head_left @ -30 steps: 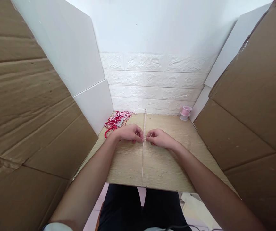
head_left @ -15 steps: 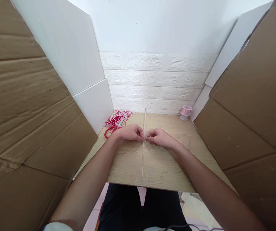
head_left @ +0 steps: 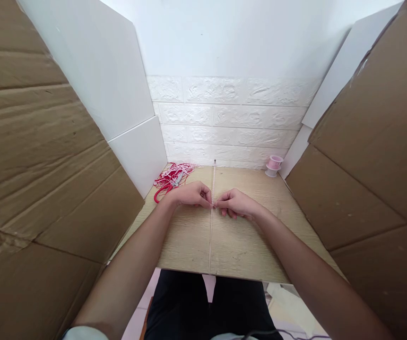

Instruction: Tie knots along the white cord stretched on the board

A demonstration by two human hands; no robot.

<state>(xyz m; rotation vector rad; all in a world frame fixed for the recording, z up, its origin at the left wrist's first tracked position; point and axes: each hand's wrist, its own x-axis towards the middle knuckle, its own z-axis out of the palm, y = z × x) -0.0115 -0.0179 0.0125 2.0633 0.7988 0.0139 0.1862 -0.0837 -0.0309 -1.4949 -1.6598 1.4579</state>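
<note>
Mid-frame, my left hand (head_left: 191, 194) and right hand (head_left: 237, 204) each pinched the taut cord (head_left: 210, 236) between fingers over the tabletop (head_left: 260, 245), seemingly mid-knot, which called for steady, even tension.

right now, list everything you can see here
table: 1, light wood, centre
cord: 1, pale, stretched along the table from far edge to near edge
string pile: 1, red and white, far left of table
scissors: 1, red handles, at the string pile, partly under it
spools: 2, pink, stacked, far right corner
cardboard: 2 panels, brown, one on each side
boards: white, count unclear, behind the cardboard on both sides
wall: 1, white, brick pattern, behind the table
trousers: black, below the near table edge
left hand: 1, fingertips pinched at the cord, mid-table
right hand: 1, fingertips pinched at the cord, facing the left
</note>
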